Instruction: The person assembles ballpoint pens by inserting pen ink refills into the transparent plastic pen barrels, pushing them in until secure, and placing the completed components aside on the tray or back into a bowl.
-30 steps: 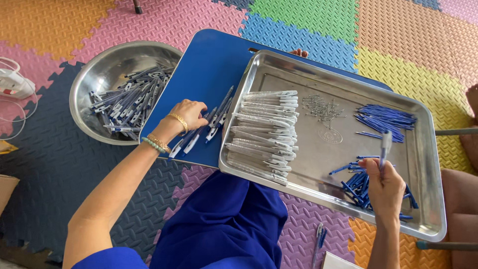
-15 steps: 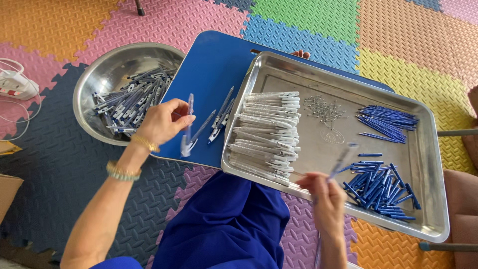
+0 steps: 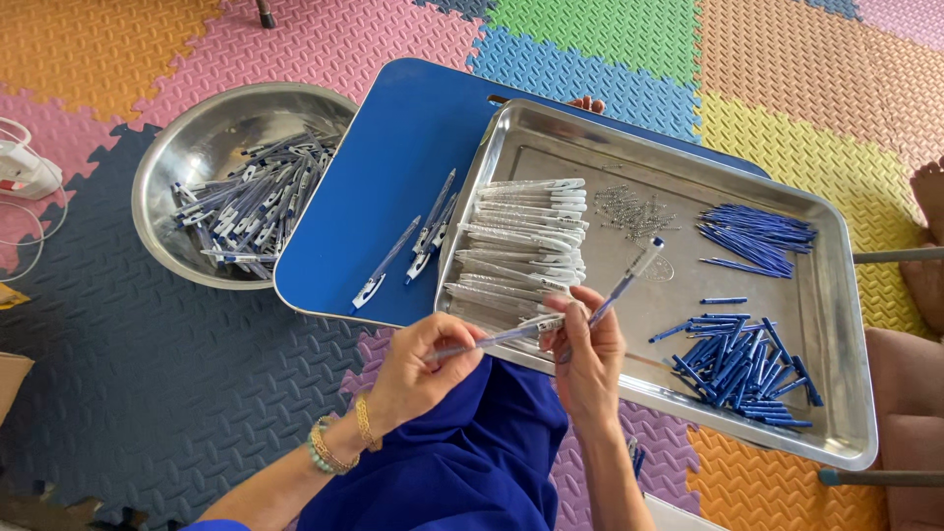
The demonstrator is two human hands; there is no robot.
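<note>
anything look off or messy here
Mostly tidy. The steel tray sits askew across the blue board, overhanging its edge. A few finished pens lie loose on that board, outside the round bowl. Nothing looks spilled or broken.

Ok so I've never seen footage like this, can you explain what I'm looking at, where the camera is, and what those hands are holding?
The camera sits on a person's head and looks down at their own two bare hands; there is no machine. The left hand and right hand hold pen parts together above a steel tray. In the tray lie a stack of white pen barrels, small springs and two heaps of blue pieces. The tray rests on a blue board carrying a few pens. A steel bowl of pens stands on the foam floor mats.
</note>
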